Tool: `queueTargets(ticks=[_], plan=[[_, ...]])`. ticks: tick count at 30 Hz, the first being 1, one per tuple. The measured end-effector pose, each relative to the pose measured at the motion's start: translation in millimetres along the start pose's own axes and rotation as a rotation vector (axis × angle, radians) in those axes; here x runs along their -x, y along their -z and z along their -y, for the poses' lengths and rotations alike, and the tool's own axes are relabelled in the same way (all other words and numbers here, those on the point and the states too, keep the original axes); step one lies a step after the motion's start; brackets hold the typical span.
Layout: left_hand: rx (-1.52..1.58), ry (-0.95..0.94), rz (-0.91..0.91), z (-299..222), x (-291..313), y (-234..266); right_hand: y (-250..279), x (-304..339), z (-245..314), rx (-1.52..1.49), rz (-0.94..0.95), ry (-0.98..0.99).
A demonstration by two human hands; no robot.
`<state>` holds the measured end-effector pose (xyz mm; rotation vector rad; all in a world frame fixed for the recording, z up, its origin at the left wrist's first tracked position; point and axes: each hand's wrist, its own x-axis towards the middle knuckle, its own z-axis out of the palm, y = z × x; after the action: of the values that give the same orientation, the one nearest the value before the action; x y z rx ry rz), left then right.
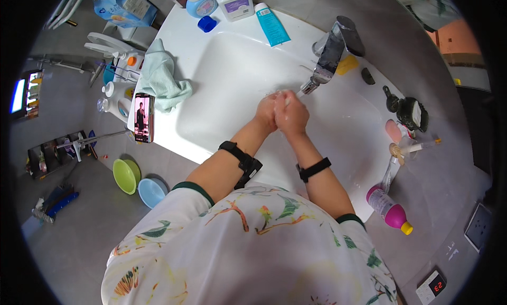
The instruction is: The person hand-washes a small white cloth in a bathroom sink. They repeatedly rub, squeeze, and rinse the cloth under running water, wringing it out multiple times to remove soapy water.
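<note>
Over the white sink (232, 67), my two hands meet just below the tap's spout, wet and pressed against each other. My left hand (267, 112) has its fingers curled against the right. Beside it, my right hand (292, 115) is closed, knuckles up. Whether anything lies between them is hidden. From the metal tap (328, 59), water runs down onto the hands, and a little splash shows at the fingertips. A black strap with a small box (244, 162) circles my left forearm; a plain black strap (313, 169) circles the right.
On the left rim lie a pale green cloth (158, 75) and a phone (143, 117). A teal tube (272, 25) and bottles stand at the back. Right of the sink are pink soap (393, 130) and a magenta bottle (388, 207). Green (127, 176) and blue (152, 192) basins sit lower left.
</note>
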<state>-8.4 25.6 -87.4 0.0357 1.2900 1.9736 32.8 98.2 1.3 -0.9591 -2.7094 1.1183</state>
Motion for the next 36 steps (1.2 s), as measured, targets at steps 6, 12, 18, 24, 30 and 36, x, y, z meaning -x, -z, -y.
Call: queueTargets(ticks=[6,12,18,24,30,36], plan=[[0.494,0.388,-0.175,-66,3,-38,3,-20,-68,-1.02,0.466,-0.635],[0.384,0.21,-0.195,-65,-1,-12,22,11,-52,-1.417,0.473,-0.606],[0.596,0.451,-0.046,-73,22,-21,22,-10,-41,-0.342,-0.141,0.282],[0.682,0.634,0.192,-54,-4,-12,26,57,23,-0.113,-0.134,0.601],[0.304,0.498,-0.269,-26,-1,-35,4,-36,-34,-0.221,0.058,-0.346],[0.64,0.619,-0.148,-54,-1,-32,-12,-8,-22,-0.247,-0.228,0.276]])
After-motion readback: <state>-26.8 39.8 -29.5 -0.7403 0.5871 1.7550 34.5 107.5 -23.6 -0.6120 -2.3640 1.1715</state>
